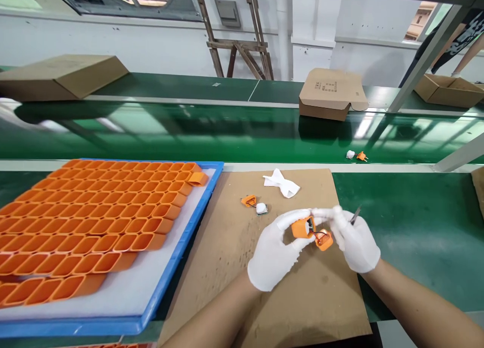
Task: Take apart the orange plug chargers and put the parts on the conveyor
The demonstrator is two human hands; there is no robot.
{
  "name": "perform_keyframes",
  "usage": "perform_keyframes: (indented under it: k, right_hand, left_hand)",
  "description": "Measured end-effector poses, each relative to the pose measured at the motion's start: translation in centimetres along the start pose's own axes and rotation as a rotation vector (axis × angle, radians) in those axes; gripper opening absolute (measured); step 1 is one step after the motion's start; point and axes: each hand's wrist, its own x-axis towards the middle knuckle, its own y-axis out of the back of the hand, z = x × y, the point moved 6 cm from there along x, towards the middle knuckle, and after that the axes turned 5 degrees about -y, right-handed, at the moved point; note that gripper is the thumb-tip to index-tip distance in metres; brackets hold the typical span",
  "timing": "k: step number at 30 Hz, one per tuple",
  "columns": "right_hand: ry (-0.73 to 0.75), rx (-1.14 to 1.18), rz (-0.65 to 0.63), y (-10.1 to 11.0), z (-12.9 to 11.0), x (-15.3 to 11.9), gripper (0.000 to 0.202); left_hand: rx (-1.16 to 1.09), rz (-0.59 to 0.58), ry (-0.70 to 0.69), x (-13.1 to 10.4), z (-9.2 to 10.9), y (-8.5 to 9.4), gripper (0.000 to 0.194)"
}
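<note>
Both my hands wear white gloves and meet over a brown cardboard sheet [234, 267]. My left hand [274, 252] grips an orange plastic shell [301, 228]. A second small orange piece [324, 239] hangs from that shell by thin wires. My right hand [355, 242] pinches at the shell's open end with its fingertips and also holds a thin metal tool [355, 216] that sticks out behind the fingers. On the sheet ahead lie another orange piece [248, 200] and a small white part [261, 208].
A blue tray [181, 237] at the left holds several rows of orange shells on white foam. A crumpled white cloth [282, 183] lies at the sheet's far edge. Beyond runs a green conveyor belt [227, 131] with two small parts [356, 155] and cardboard boxes [328, 93].
</note>
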Motion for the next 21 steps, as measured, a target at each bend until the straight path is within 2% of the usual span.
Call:
perform_keyframes:
  k: [2, 4, 5, 8, 10, 13, 15, 17, 19, 21]
  right_hand:
    - [0.171, -0.071, 0.099, 1.5, -1.2, 0.1, 0.062]
    - [0.331, -0.108, 0.193, 2.6, -2.5, -0.1, 0.061]
    - [0.362, -0.117, 0.198, 2.7, -2.8, -0.2, 0.058]
    - [0.352, -0.209, 0.131, 1.5, -3.3, -0.4, 0.033]
    - [0.334, -0.320, 0.110, 0.5, -3.4, -0.5, 0.024]
    - [0.241, -0.357, 0.252, 1.2, -3.0, 0.1, 0.022]
    - [0.175, -0.263, 0.355, 2.7, -2.6, 0.6, 0.030]
    - [0.202, -0.158, 0.356, 3.9, -2.7, 0.8, 0.047]
    - [0.249, -0.104, 0.267, 4.1, -2.9, 0.8, 0.061]
    - [0.233, -0.131, 0.153, 3.6, -2.7, 0.5, 0.062]
  left_hand:
    - [-0.315, -0.104, 0.183, -0.1, -0.5, -0.5, 0.045]
    - [-0.571, -0.252, 0.262, -0.2, -0.3, -1.1, 0.056]
    - [-0.650, -0.322, 0.279, -0.2, -0.1, -1.3, 0.063]
    - [-0.725, -0.501, 0.313, -0.4, 0.4, -1.8, 0.082]
    - [-0.726, -0.620, 0.359, -0.8, 0.6, -2.3, 0.091]
    - [-0.779, -0.742, 0.411, -1.5, 1.0, -2.9, 0.094]
    - [-0.829, -0.732, 0.411, -1.5, 1.2, -2.9, 0.090]
    - [-0.854, -0.662, 0.412, -1.3, 1.3, -2.7, 0.079]
    - [-0.854, -0.563, 0.418, -0.9, 1.2, -2.3, 0.072]
    - [-0.843, -0.481, 0.426, -0.6, 1.0, -2.0, 0.069]
